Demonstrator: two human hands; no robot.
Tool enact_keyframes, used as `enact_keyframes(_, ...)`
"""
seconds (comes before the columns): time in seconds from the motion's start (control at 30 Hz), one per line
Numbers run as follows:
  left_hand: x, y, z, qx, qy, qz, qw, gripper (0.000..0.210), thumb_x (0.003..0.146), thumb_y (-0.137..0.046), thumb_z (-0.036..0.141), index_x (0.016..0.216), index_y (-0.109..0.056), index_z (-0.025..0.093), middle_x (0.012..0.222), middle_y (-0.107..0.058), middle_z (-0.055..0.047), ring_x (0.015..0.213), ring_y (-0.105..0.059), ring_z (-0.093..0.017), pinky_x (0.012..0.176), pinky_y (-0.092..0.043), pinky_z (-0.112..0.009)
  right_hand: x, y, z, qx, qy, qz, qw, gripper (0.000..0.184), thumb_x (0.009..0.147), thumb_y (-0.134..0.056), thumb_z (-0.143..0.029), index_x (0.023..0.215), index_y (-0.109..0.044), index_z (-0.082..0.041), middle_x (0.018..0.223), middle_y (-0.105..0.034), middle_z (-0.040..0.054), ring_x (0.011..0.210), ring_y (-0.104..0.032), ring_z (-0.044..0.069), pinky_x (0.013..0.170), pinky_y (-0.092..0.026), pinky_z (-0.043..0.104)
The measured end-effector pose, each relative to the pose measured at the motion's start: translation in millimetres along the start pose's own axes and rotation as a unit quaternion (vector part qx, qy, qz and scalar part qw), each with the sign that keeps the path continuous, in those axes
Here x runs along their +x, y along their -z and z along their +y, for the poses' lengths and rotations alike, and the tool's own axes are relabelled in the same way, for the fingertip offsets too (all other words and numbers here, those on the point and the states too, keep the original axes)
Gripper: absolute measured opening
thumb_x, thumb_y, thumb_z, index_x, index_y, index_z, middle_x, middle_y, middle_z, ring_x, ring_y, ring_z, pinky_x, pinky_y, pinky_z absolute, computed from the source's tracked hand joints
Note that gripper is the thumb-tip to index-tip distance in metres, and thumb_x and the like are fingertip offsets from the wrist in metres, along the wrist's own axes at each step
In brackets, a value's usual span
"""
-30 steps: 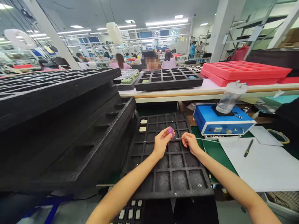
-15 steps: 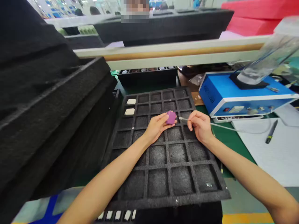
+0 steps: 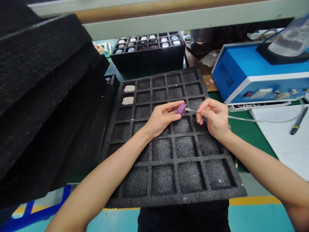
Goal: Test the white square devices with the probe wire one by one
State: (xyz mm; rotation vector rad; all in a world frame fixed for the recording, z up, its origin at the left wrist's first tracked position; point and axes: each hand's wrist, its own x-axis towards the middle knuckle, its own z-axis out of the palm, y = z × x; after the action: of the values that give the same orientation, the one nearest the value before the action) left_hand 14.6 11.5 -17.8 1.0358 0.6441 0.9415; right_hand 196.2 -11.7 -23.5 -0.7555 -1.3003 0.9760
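Between the thumb and fingers of my left hand is a small purple rounded case, turned nearly edge-on to me. My right hand pinches a thin clear tube close to its end. The tube's pale tip meets the right side of the purple case; whether it sits inside or only touches, I cannot tell. Both hands are above a black foam tray divided into square pockets. Two whitish pieces, an upper one and a lower one, lie in its far left pockets.
Stacked black foam trays rise on the left. Behind, a foam box holds several shiny and pale pieces under a shelf rail. At right stand a blue machine with a clear cylinder, lined paper and a pen.
The purple case has turned from face-on to edge-on in my left hand. The tube's tip, apart from the case before, now meets it. The view has tilted down.
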Motion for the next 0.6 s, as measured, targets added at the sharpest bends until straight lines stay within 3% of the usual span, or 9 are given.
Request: enact_keyframes(0.6,-0.9,-0.8,0.6,0.008,-0.003,-0.012,1.000,0.043,0.061,-0.074,0.008,0.103,-0.070,0.017,0.105,-0.070,-0.006,0.104,-0.062,-0.021,0.103,-0.037,-0.036,-0.1,0.3,0.1,-0.025,0.005,-0.013,1.000,0.008,0.072,-0.053,-0.013,0.067,-0.058,-0.018,0.047,-0.056,-0.0027,0.036,-0.046,0.008,0.037,-0.034,0.021)
